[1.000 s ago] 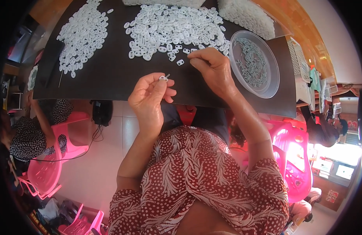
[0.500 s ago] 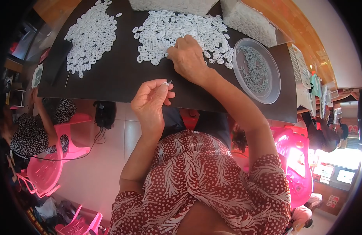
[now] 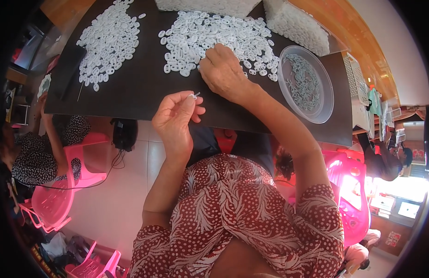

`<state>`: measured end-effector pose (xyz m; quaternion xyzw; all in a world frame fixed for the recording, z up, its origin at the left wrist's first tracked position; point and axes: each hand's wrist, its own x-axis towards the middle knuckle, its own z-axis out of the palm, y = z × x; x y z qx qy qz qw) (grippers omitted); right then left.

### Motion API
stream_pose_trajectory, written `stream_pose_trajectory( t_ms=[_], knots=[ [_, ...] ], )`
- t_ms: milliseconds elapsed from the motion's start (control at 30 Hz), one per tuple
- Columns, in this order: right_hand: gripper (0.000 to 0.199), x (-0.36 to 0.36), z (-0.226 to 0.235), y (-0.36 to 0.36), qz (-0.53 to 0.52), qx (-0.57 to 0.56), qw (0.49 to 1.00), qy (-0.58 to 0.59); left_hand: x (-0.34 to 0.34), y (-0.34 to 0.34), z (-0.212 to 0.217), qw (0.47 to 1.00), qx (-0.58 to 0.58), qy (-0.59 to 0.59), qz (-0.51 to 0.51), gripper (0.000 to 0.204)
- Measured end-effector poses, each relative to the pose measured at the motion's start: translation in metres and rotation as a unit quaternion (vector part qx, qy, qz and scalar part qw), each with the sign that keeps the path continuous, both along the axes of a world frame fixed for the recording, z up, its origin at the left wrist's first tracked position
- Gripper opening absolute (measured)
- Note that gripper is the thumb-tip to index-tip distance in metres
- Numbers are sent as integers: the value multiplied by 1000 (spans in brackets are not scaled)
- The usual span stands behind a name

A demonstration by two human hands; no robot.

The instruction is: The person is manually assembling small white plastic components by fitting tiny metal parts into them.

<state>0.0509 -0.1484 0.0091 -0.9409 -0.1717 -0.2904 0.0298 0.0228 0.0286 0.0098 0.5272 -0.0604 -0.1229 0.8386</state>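
Between thumb and forefinger, my left hand (image 3: 173, 124) pinches a small white plastic piece with a thin grey pin (image 3: 197, 94) sticking out of it. It is raised over the table's near edge. My right hand (image 3: 224, 74) reaches to the front of the middle pile of white oval pieces (image 3: 191, 44). Its fingers are curled together there, and its own back hides what the fingertips hold, if anything. To the right of that hand a round clear tub (image 3: 326, 109) contains many small grey-green pins (image 3: 303, 81).
A second pile of white oval pieces (image 3: 110, 44) lies at the left of the dark table (image 3: 131, 99), beside a black object (image 3: 73, 69). Clear containers (image 3: 300, 28) of white pieces stand at the back. Pink chairs (image 3: 52, 201) and another person (image 3: 36, 157) are at left.
My left hand has shifted slightly left, the white piece and pin still in it. My right hand has drawn back a little toward me and stays at the pile's front edge.
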Motion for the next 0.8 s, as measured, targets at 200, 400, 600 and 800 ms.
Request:
stream_pose_trajectory(
  t_ms=[200, 400, 600, 800],
  knots=[
    [10, -10, 4, 5, 20, 41, 999, -21, 1, 0, 1, 1000, -8, 0, 10, 13],
    [21, -42, 39, 5, -33, 607, 729, 316, 4, -4, 10, 999, -32, 16, 4, 14],
    [21, -57, 41, 12, -6, 654, 694, 302, 1, -12, 12, 999, -48, 14, -8, 14],
    [20, -68, 33, 20, -2, 646, 715, 267, -1, -15, 9, 998, -60, 5, -12, 13]
  ],
)
